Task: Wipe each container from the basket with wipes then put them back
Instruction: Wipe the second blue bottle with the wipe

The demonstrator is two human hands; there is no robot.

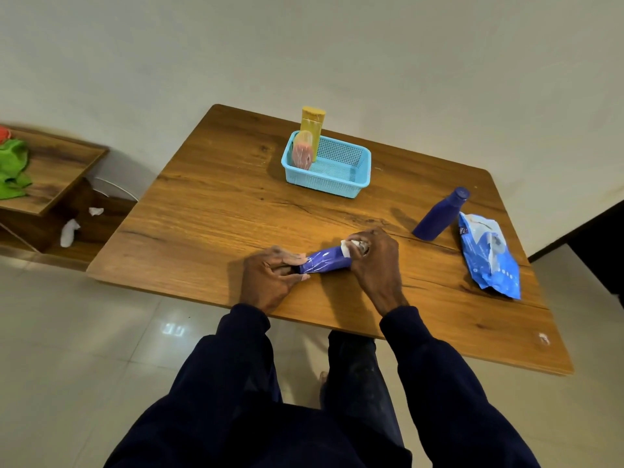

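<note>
A purple tube-shaped container lies sideways near the table's front edge, held between both hands. My left hand grips its left end. My right hand holds a white wipe wrapped against the tube's right end. The light blue basket stands at the back of the table with a yellow bottle and a pink container upright in its left end. A dark blue bottle stands on the table to the right, outside the basket.
A blue pack of wipes lies at the table's right side, beside the dark blue bottle. A low wooden shelf on the left holds a green cloth; crumpled white wipes lie in its lower compartment. Tiled floor surrounds the wooden table.
</note>
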